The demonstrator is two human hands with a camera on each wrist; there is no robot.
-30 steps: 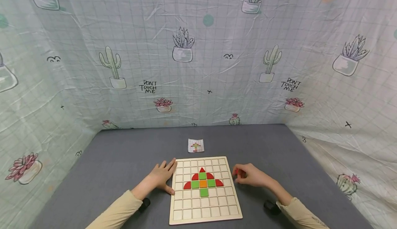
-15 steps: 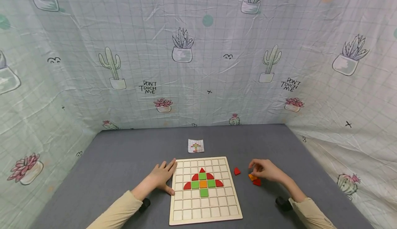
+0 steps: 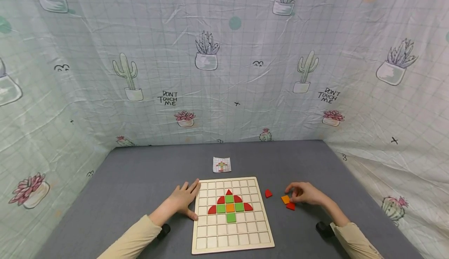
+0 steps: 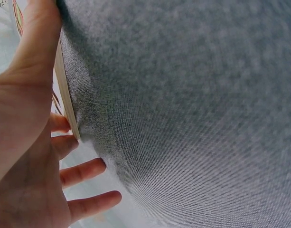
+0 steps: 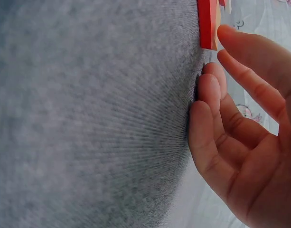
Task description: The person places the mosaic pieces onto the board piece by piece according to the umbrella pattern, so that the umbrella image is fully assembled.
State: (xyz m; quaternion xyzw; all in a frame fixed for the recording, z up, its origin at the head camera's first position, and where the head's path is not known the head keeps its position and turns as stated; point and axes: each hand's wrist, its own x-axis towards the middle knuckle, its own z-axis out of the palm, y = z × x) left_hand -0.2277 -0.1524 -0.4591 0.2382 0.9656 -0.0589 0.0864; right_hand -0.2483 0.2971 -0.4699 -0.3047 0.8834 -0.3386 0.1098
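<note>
In the head view a pale wooden grid board (image 3: 210, 235) lies on the grey table. My left hand (image 3: 181, 199) rests along its left side, fingers spread, with fingertips and thumb at the edge; the left wrist view shows those straight fingers (image 4: 90, 172). On the board, green squares (image 3: 230, 217), red curved pieces (image 3: 247, 207), a red triangle (image 3: 229, 192) and an orange square (image 3: 229, 208) form a pattern. My right hand (image 3: 306, 193) hovers low beside a loose orange tile (image 3: 285, 199) and a loose red piece (image 3: 290, 206), loosely curled, holding nothing.
Another red piece (image 3: 268, 193) lies between the board and the right hand. Behind the board is a small printed pattern card (image 3: 221, 165). Cactus-printed cloth (image 3: 224, 95) surrounds the table's back and sides. Dark bands (image 3: 324, 229) sit at both wrists.
My right hand lets go of a red piece beside the board and moves right to the loose orange and red pieces, then shifts slightly further right. The left hand stays put.
</note>
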